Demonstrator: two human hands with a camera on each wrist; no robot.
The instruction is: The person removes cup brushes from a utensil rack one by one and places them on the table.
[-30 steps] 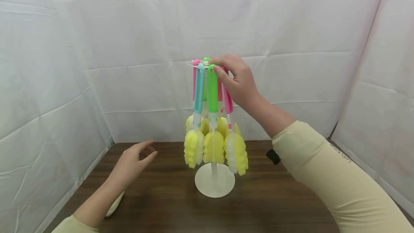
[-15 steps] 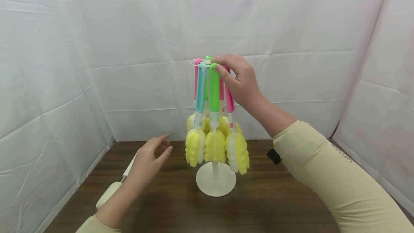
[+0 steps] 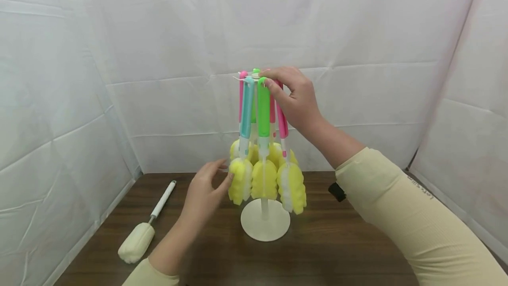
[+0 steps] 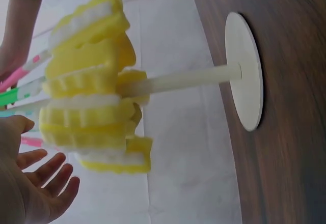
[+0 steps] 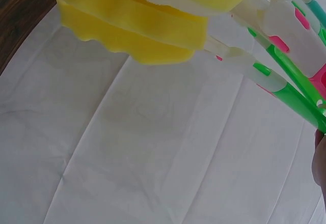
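Bright, even, diffuse light; faint shadows; sharp head view; blurred, close wrist views.

brushes (image 3: 263, 144) hanging on rack (image 3: 264, 225) — table (image 3: 337, 250) centre, loose brush (image 3: 143, 229) left

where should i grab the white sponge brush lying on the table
Grip the white sponge brush by its thin straight handle, coming from above. The handle lies flat on the table with bare wood either side; the soft sponge head would squash.

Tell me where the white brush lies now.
In the head view, the white brush lies flat on the table at the left, apart from the left hand and the stand.
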